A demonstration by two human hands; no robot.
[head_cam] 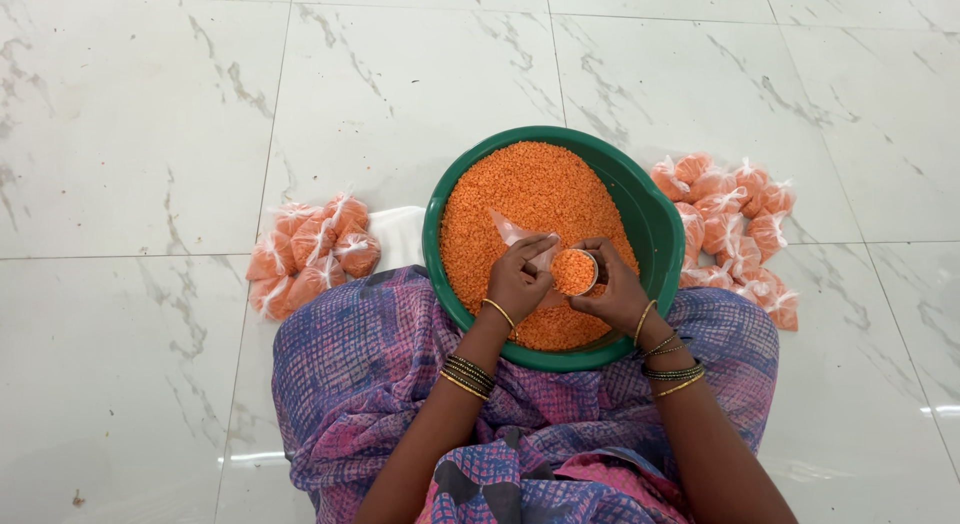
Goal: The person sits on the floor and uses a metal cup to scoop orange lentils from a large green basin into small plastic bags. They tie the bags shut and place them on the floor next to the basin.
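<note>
A small round measuring cup (574,272), heaped level with orange-red split lentils, sat upright in the fingers of the right hand (615,289), just beside the left hand (518,279). A clear, thin plastic pouch (515,233) was pinched by the left hand, its empty end lying flat and pointing away beyond the knuckles, its mouth touching the cup's rim.

Glossy white marble floor (140,134), large square tiles veined in grey. Thin grout lines crossing at twelve and nine o'clock. Soft daylight glare on tiles at three and five o'clock, another bright streak near seven. Small dark speck near seven o'clock, by the bottom edge. No walls, furniture or windows in view.
</note>
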